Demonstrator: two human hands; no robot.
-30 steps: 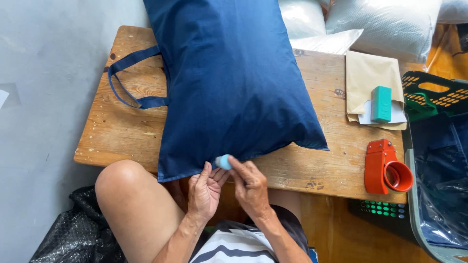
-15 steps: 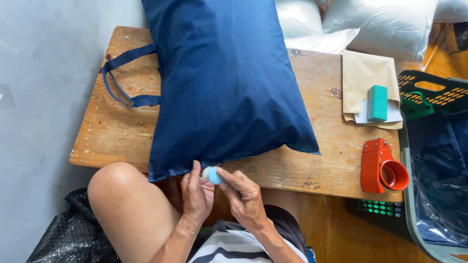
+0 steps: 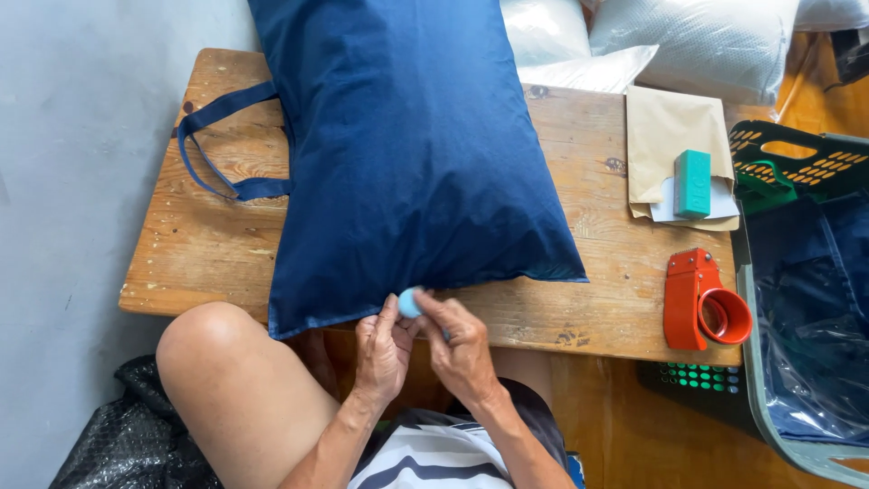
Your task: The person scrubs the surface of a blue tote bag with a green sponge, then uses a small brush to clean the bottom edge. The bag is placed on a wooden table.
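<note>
Between fingers (image 3: 391, 317) of both hands: blue ball (image 3: 409, 302).

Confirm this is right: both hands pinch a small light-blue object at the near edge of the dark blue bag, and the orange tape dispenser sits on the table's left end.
Not quite. The head view shows the orange tape dispenser on the table's right end, not the left. The rest holds: the left hand and right hand pinch the small light-blue object at the near edge of the dark blue bag.

navy fabric bag (image 3: 407, 154) | flat on table | small light-blue object (image 3: 409, 302) | at bag's near edge
</note>
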